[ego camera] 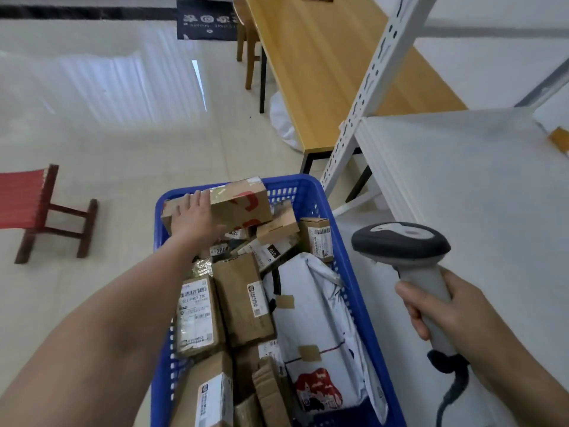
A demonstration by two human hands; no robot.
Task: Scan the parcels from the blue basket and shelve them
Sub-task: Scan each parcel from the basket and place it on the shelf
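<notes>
Here the cardboard box (237,204) with red print sits at the far end of the blue basket (308,183), propped on top of the other parcels and leaning against the far rim. The left hand (194,217) is on its left end, fingers hooked over the top edge. The thumb seems to reach along the near face, though the blur there makes it hard to be sure how firm the hold is.

The right hand (446,309) is wrapped round the handle of the scanner (400,241), held to the right of the basket with its head pointing left.

To do this step well, I would get the thumb properly under the box before lifting. Then bring it straight up so it does not drag the small boxes (278,226) just beside it, and turn it until a label faces the scanner. No label shows on the faces in view.

The basket is packed, with a grey mailing bag (317,303) along its right side, so there is little slack inside. The white shelf (462,195) is just right of the basket and looks bare near the front, but its upright post (369,87) stands by the far right corner. The floor to the left is open as far as the red stool (27,198).
</notes>
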